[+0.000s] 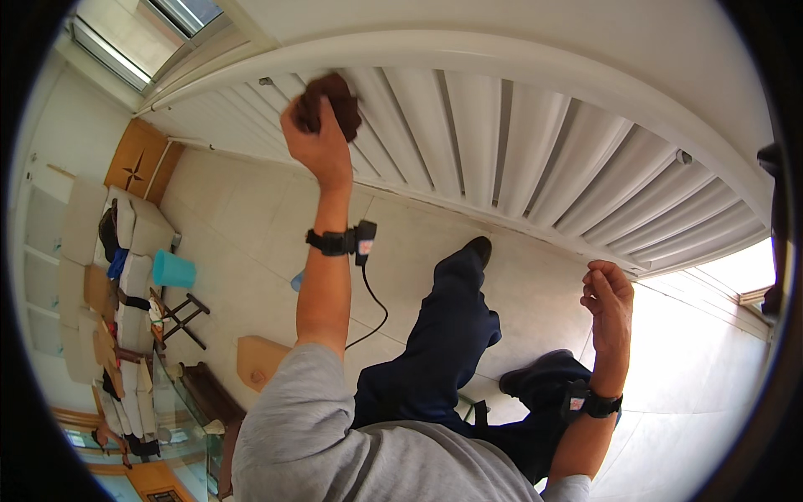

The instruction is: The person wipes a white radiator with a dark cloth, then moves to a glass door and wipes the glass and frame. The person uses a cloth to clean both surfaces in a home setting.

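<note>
My left hand (pixel 320 144) grips a bunched brown cloth (pixel 339 103) against the upper part of a white column radiator (pixel 480 138), below its curved top rail. The cloth and fingertips are slightly blurred, and most of the fingers are hidden behind it. My right hand (pixel 610 301) hangs near the radiator's lower right corner, its fingers loosely curled with nothing visible in them. Black straps with small devices sit on both wrists, and a black cable (pixel 379 307) runs from the left one.
A cardboard piece (pixel 260 359) lies on the tiled floor (pixel 251 201) to my left. Beyond it stand a turquoise bin (pixel 174 268), a folding stool (pixel 180 318), a cluttered sofa (pixel 137 276) and a glass-topped table (pixel 182 408). Window panes (pixel 144 44) show at upper left.
</note>
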Action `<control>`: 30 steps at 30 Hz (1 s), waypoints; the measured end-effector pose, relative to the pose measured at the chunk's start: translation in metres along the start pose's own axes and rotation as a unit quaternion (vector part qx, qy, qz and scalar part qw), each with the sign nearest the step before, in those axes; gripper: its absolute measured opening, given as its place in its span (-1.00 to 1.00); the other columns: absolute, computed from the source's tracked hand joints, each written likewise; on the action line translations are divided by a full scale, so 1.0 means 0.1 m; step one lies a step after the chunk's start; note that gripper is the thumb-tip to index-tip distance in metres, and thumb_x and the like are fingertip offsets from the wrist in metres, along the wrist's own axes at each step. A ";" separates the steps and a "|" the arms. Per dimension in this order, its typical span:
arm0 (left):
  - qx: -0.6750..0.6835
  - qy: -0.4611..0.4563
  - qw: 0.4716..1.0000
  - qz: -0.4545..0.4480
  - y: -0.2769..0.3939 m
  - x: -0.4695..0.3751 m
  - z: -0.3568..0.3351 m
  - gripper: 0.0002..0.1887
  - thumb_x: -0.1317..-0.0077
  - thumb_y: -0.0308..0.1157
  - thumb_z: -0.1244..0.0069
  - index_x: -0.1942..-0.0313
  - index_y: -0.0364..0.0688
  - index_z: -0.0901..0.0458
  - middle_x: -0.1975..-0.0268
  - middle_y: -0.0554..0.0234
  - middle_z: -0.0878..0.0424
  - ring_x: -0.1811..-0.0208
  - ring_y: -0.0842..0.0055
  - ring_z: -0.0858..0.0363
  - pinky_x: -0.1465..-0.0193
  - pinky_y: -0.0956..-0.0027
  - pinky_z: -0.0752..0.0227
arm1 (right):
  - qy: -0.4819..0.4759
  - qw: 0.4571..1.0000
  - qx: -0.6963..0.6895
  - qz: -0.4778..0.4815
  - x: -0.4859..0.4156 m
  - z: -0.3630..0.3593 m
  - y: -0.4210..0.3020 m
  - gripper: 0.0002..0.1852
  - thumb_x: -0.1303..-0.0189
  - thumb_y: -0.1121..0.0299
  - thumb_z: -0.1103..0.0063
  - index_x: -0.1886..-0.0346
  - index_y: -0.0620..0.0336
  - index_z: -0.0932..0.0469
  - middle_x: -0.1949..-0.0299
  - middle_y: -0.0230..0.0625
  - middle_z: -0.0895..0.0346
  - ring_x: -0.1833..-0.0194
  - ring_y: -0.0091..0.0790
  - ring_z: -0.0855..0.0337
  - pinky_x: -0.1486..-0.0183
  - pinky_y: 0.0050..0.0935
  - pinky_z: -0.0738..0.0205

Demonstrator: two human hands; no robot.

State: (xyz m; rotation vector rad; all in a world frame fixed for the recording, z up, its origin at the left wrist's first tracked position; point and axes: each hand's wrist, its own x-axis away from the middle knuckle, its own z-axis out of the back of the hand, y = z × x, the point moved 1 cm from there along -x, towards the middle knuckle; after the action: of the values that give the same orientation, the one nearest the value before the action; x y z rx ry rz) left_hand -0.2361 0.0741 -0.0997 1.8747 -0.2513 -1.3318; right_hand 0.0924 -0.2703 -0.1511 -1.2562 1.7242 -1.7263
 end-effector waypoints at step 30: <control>-0.066 0.000 0.997 -0.037 -0.60 -0.02 0.10 -0.73 -0.41 -0.44 -0.21 0.00 -0.40 -0.58 0.03 0.06 -0.71 0.03 0.38 -0.67 -0.11 0.31 -0.55 | -0.002 1.000 -0.003 -0.008 -0.01 -0.09 0.04 -0.84 -0.39 0.35 -0.28 0.05 0.15 -0.69 0.31 -0.49 -0.61 0.33 -0.65 -0.51 0.26 -0.61 -0.43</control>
State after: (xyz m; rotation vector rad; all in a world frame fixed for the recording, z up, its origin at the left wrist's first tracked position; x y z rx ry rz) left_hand -0.2626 0.1101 -0.1415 1.7891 -0.0916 -1.3644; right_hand 0.0843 -0.2650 -0.1533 -1.2798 1.7218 -1.7279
